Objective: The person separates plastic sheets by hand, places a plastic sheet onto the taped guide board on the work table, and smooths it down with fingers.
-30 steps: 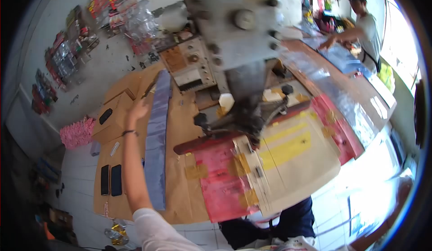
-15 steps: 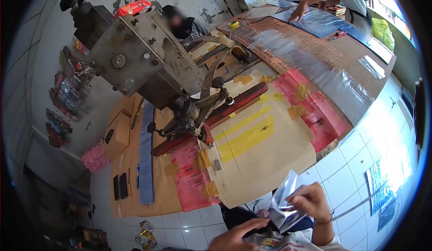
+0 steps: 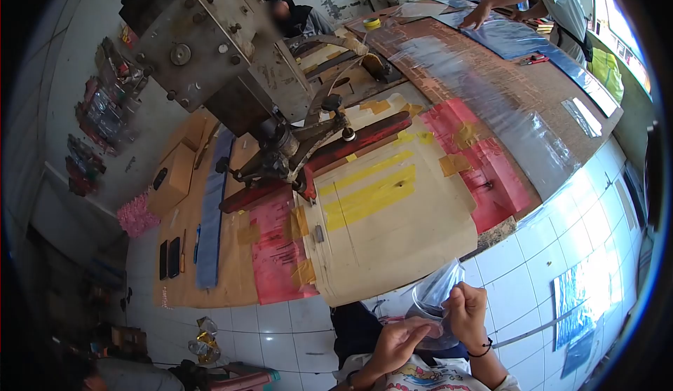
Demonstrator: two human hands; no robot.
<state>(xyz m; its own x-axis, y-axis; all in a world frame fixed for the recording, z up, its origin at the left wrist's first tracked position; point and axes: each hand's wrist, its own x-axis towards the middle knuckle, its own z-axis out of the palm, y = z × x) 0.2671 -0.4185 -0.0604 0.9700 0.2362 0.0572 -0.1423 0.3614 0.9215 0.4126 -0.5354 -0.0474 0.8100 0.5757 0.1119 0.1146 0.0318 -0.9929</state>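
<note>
A clear plastic piece (image 3: 436, 289) is held over my lap, in front of the table's near edge. My right hand (image 3: 468, 315), with a dark band at the wrist, pinches its right side. My left hand (image 3: 401, 343) is closed on its lower left part. Beyond my hands lies a beige board (image 3: 392, 230) with yellow tape strips (image 3: 371, 198), flanked by red taped sheets. Above the board stands a metal press (image 3: 210, 55) with a long red bar (image 3: 361, 139) across its foot.
Two phones (image 3: 169, 259), a long blue-grey strip (image 3: 212, 230) and a cardboard box (image 3: 175, 174) lie on the left. At the back right a person (image 3: 554, 2) reaches over plastic sheets (image 3: 505, 33). Another person (image 3: 298, 16) is behind the press.
My left hand has come off the table's left side and down to the plastic. Since half a second ago both hands have drawn together on it. The view has shifted.
</note>
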